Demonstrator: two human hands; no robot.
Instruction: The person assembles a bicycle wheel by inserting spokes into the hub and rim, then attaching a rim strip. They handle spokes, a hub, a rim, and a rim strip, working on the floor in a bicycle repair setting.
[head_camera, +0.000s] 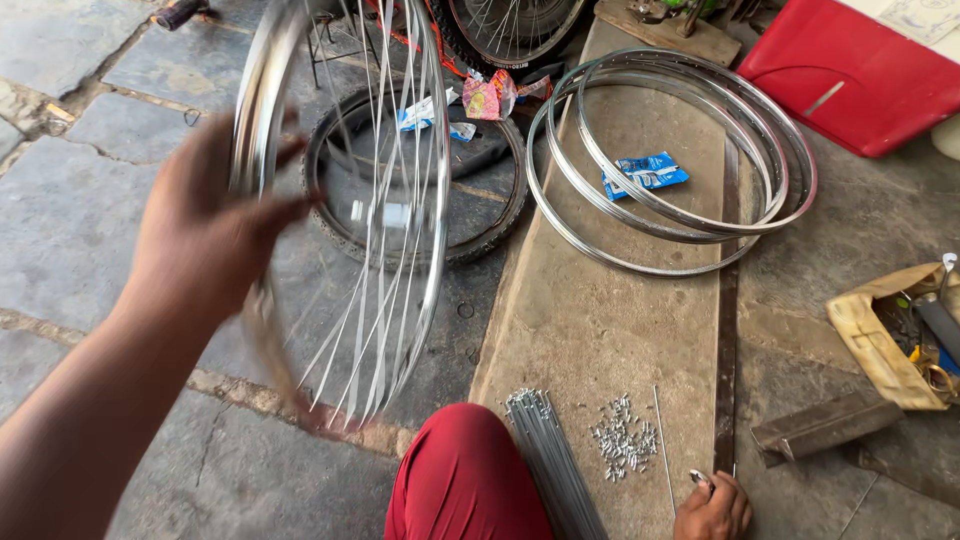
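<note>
**Bare arms and a red garment on the leg**

The left hand (205, 225) is bare, without glove, ring or watch, and it looks a little blurred. The forearm behind it is also bare up to the picture edge; no sleeve is visible on it. The right hand (713, 508) is bare too, and only a part of it shows at the bottom edge. The knee (465, 475) is covered with plain red cloth, smooth, with no pattern or seam that can be seen.
</note>
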